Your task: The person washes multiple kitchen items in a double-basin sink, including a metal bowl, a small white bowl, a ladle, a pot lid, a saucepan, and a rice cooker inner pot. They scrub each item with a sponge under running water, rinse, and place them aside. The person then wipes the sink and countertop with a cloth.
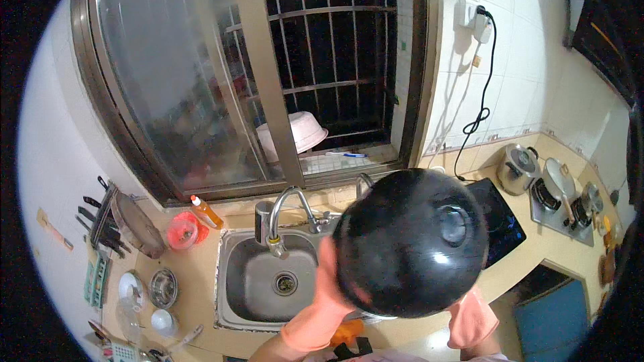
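A large, glossy black domed cookware piece (407,246), a wok or a lid, is raised close before me and covers the right part of the sink area. A lighter round spot shows on its upper right. My left hand (329,286), in a salmon-pink rubber glove, grips its left edge, with the fingers along the side. At its lower right is my right hand (473,317), gloved alike; its fingers are hidden behind the black piece. Left of it lies the steel sink basin (251,306), with bits of waste in its drain strainer (285,283) and a curved faucet (274,211) above.
A pink bowl (182,231), an orange detergent bottle (207,212), a round chopping board (136,226) and a knife rack (103,216) stand left. Several bowls sit nearer. Right are a black induction cooker (503,226), a steel pot (517,168) and a gas hob (558,221).
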`<state>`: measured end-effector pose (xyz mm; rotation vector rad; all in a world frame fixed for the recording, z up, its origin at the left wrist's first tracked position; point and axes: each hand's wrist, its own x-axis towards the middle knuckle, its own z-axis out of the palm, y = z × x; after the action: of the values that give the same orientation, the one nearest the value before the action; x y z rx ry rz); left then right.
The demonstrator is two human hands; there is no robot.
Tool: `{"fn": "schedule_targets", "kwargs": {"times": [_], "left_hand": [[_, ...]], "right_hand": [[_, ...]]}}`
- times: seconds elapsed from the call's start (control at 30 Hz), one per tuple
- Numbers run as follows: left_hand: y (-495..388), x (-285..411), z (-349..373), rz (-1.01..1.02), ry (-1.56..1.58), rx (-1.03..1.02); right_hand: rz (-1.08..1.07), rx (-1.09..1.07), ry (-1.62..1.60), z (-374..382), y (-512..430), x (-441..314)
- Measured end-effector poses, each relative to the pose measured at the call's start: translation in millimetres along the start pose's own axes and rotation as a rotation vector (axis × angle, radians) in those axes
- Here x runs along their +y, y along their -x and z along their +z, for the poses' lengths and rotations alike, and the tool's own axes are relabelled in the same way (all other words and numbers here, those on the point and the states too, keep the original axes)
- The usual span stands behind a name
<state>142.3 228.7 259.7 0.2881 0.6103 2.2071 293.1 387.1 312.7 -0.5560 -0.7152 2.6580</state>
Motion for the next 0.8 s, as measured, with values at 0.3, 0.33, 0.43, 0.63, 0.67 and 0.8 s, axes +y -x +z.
{"fn": "schedule_targets", "kwargs": {"times": [0.3,0.33,0.43,0.63,0.67,0.8], "left_hand": [[-24.7,-11.7,-62.5,0.055,-0.566,-0.143],[-15.0,-10.6,-74.7,0.029,-0.571,-0.049],[18.9,0.7,-111.8,-0.009,-0.551,0.113],[115.0,30.4,-188.8,0.097,-0.365,0.696],[142.5,28.9,-197.9,0.137,-0.308,0.837],[237.5,35.9,-237.6,0.425,-0.223,1.082]], "right_hand": [[-0.286,-0.005,0.123,35.2,-86.2,-101.0],[-0.283,-0.012,0.110,41.8,-108.7,-108.7],[-0.250,-0.019,0.047,63.7,-184.7,-131.1],[-0.172,0.168,-0.097,68.6,-365.3,-136.5],[-0.190,0.271,-0.108,59.5,-397.6,-134.3],[-0.237,0.649,-0.074,15.2,-526.7,-120.2]]}}
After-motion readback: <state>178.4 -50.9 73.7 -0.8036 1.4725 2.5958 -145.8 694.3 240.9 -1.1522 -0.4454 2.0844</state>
